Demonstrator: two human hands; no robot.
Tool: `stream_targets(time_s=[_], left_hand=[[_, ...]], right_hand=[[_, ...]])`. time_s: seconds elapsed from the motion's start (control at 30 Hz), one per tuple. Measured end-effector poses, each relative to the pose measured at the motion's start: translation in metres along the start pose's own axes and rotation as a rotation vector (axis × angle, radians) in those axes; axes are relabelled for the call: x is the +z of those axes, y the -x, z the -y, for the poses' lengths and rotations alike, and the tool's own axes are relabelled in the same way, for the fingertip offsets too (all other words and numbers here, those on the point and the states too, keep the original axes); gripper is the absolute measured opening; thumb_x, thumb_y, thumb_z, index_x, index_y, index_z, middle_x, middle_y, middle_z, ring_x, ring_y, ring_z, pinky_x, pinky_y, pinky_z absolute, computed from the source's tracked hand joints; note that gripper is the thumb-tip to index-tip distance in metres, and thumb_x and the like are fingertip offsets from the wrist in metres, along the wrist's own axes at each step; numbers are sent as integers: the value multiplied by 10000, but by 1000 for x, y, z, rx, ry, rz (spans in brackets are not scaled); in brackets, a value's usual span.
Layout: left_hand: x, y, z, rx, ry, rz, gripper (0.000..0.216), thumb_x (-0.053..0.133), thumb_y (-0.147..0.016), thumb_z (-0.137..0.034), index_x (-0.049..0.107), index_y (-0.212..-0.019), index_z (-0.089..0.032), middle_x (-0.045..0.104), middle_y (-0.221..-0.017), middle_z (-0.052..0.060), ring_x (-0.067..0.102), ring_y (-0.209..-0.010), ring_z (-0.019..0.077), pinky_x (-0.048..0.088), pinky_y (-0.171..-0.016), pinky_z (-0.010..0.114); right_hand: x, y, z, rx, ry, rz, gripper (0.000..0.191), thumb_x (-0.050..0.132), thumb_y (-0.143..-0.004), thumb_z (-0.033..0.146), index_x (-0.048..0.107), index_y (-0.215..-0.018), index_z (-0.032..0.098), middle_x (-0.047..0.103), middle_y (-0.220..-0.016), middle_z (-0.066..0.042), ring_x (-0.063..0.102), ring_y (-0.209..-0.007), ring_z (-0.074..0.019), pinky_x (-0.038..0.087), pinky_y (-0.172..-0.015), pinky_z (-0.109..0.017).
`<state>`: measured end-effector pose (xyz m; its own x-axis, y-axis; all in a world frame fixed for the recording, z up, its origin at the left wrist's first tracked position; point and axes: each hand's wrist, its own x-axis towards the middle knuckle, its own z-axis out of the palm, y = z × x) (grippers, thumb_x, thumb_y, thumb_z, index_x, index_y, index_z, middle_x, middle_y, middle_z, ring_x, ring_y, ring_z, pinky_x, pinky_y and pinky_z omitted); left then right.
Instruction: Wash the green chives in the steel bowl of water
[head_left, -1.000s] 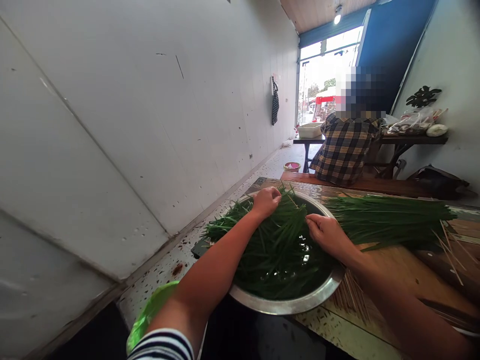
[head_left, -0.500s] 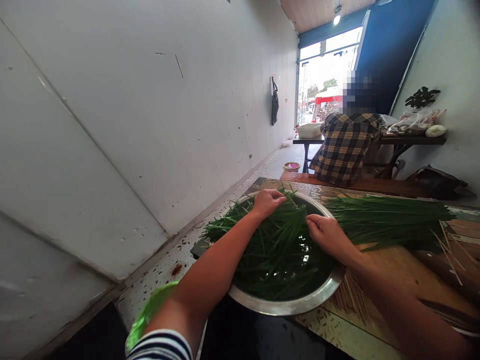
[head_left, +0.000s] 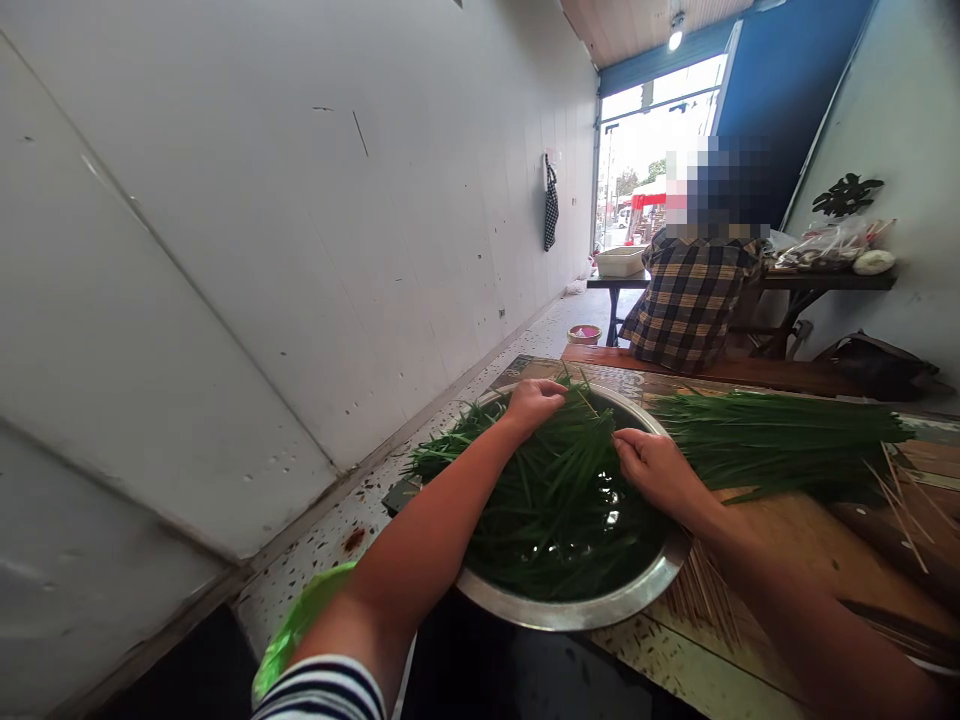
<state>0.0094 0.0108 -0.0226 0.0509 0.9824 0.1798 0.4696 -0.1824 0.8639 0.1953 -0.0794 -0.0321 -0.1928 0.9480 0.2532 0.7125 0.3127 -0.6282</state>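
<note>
A big pale wall point(head_left: 300, 250) fills the left side of the frame. Across the lower right is a wooden table point(head_left: 795, 520). At the upper right, a person in a checked shirt point(head_left: 690, 300) sits facing away. A round metal bowl point(head_left: 555, 615) is just below the middle of the frame. It is full of long green leaves point(head_left: 536, 490), and some poke out over its left rim. A neat pile of leaves point(head_left: 780, 435) lies on the table to the right of the bowl.

Both hands are over the bowl. The right hand point(head_left: 651, 465), near its right rim, has its thumb and finger closed on the low end of a thin stick. The left hand point(head_left: 536, 405), near the top of the bowl, looks to be pinching leaves; its fingertips are hard to see. A bunch of sticks point(head_left: 701, 595) lies below the right hand. Smallest is the thin stick point(head_left: 587, 403) between the hands, slanting up through the leaves.

It looks like leaves are being put on the stick. Hold the stick still and low down, keep fingers off its sharp end, and push gently. Wet leaves may slip or rip, so pinch close to the stick.
</note>
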Motion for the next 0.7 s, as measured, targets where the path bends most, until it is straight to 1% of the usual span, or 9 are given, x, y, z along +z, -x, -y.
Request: stream_targets(time_s=[0.13, 0.2, 0.37, 0.47, 0.6, 0.7], left_hand=[[-1, 4, -6, 10, 116, 14, 283, 648, -664, -320, 721, -834, -107, 683, -745, 56, 559, -642, 99, 430, -621, 206], [-1, 5, -7, 17, 158, 18, 286, 661, -654, -324, 716, -814, -94, 677, -727, 61, 552, -629, 96, 426, -616, 206], [0, 1, -2, -9, 200, -9, 247, 682, -627, -269, 713, -798, -94, 672, -720, 53, 545, -624, 90, 432, -621, 207], [0, -1, -1, -56, 189, -14, 221, 667, -628, -203, 716, -819, -102, 672, -712, 41, 536, -613, 82, 434, -623, 203], [-1, -1, -3, -146, 228, -3, 246, 626, -639, -120, 713, -868, -106, 676, -712, 36, 545, -601, 77, 455, -644, 209], [-1, -1, -4, -156, 233, 13, 261, 615, -645, -110, 712, -887, -106, 682, -721, 40, 554, -604, 78, 469, -664, 219]], right_hand=[[-1, 0, 0, 1, 12, 10, 318, 336, -835, 325, 602, -745, 174, 583, -600, -34, 493, -562, -143, 327, -560, -256], [-1, 0, 0, -7, 18, 8, 314, 336, -834, 324, 593, -729, 176, 587, -606, -34, 493, -564, -140, 331, -562, -254], [-2, 0, 1, -14, 13, 8, 310, 335, -833, 330, 574, -700, 183, 556, -576, -20, 469, -551, -134, 321, -552, -248], [-2, 1, 1, -5, 8, 9, 306, 338, -829, 332, 572, -699, 183, 532, -558, -13, 446, -539, -130, 312, -547, -249], [-3, 1, 2, -11, -2, 8, 307, 339, -829, 333, 576, -709, 180, 536, -563, -14, 449, -543, -128, 311, -547, -247], [-2, 1, 1, -11, -12, 14, 313, 339, -834, 337, 581, -712, 181, 529, -541, -9, 448, -529, -126, 309, -537, -245]])
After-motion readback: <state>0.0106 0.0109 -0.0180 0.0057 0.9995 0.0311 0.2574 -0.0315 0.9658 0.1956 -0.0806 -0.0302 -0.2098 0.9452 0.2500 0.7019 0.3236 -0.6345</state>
